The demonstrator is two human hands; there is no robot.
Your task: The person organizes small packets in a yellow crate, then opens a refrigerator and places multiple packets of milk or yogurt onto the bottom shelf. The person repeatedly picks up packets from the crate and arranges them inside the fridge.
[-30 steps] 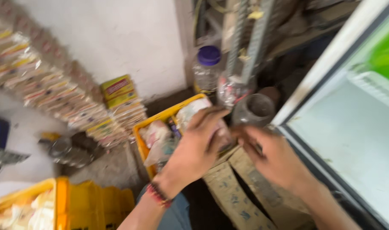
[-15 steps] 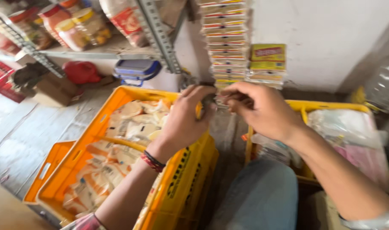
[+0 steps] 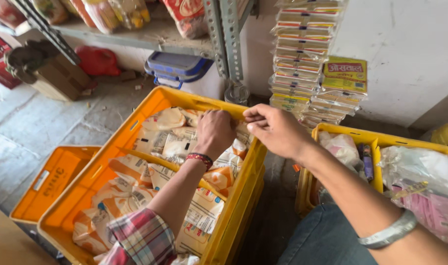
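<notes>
In the head view, a large yellow crate (image 3: 233, 206) stands on the floor, stacked on another of the same colour, and is filled with soft white and orange pouches (image 3: 175, 142) lying flat and overlapping. The left hand (image 3: 215, 131) reaches into the crate's far end, knuckles up and fingers curled down among the pouches near the far rim; whether it actually grips one I cannot tell. A red thread band sits on that wrist, and a plaid sleeve covers the forearm lower down. The right hand (image 3: 278, 130) hovers just beside the left, over the crate's far right corner, with its fingers pinched together; anything between them is too small to make out. A metal bangle circles the right wrist.

The crate's right wall runs close along a narrow strip of bare floor, with a second yellow crate (image 3: 332, 130) of bagged goods just beyond it. An orange crate (image 3: 52, 179) lies against the left side. Behind the far rim stand a metal shelf upright (image 3: 229, 39), a blue-lidded box (image 3: 177, 66) and hanging strips of small packets (image 3: 297, 59), leaving little room there.
</notes>
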